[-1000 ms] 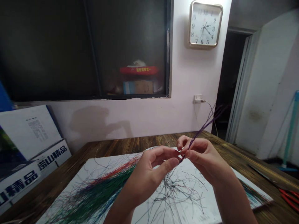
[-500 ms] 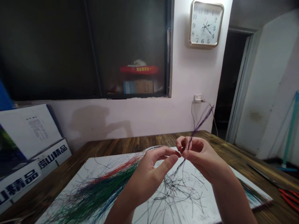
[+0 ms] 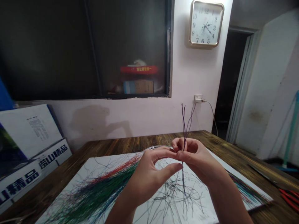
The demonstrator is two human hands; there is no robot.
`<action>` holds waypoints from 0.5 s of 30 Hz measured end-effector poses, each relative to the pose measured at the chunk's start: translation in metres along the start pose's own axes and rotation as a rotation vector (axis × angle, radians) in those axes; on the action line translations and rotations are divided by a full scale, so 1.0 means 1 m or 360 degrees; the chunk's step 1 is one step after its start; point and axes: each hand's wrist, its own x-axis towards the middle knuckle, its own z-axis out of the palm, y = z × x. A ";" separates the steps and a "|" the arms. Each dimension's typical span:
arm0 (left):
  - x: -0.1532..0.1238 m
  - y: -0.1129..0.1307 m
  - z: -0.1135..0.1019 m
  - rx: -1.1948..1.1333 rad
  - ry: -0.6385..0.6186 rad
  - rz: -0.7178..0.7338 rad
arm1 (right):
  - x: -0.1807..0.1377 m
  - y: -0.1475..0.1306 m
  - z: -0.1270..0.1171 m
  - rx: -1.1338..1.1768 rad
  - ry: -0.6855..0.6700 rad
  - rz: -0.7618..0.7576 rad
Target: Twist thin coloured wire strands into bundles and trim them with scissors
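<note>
My right hand pinches a thin bundle of purple twisted wires between thumb and fingertips. The bundle stands upright, with its strands spreading above the fingers and a stem hanging below. My left hand is beside it, thumb and fingers apart; its index fingertip meets the right hand, and its thumb tip is at the stem. Below both hands, a loose tangle of dark thin wires lies on a white board. A thick heap of green, blue and red wires covers the board's left part.
More coloured wires lie at the board's right edge. Red-handled scissors rest on the wooden table at right. Printed boxes stand at left. A cable hangs from a wall socket behind.
The purple bundle has gone from leaning right to upright, and its strands have spread apart. My right hand has shifted slightly left. My left thumb has moved down, away from the index finger.
</note>
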 end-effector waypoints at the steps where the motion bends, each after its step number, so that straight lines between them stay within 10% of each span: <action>1: 0.000 0.000 0.000 -0.0011 0.0001 0.0003 | 0.000 0.000 0.001 0.0002 -0.0004 0.0000; 15: 0.003 -0.001 -0.003 -0.0215 -0.0070 -0.0074 | -0.002 0.001 0.003 -0.0032 -0.0078 0.0009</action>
